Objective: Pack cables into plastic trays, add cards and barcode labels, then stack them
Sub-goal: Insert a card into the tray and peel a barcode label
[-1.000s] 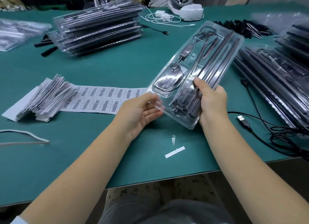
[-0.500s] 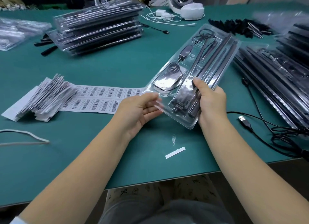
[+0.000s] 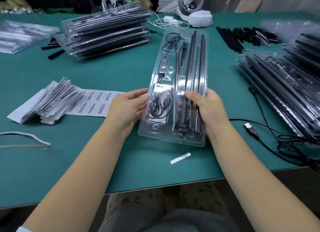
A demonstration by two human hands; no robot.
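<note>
Head view: both hands, left [image 3: 129, 109] and right [image 3: 208, 109], clasp the long edges of a glossy clear tray [image 3: 174, 86] holding coiled black cable [image 3: 158, 105] and slim dark rods [image 3: 195, 72] above the green table [image 3: 103, 72].

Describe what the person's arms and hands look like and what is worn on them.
Both forearms are bare. The left hand and right hand wear no gloves, and no rings or watch show. A pale sleeve edge peeks in at the upper left arm.
</note>
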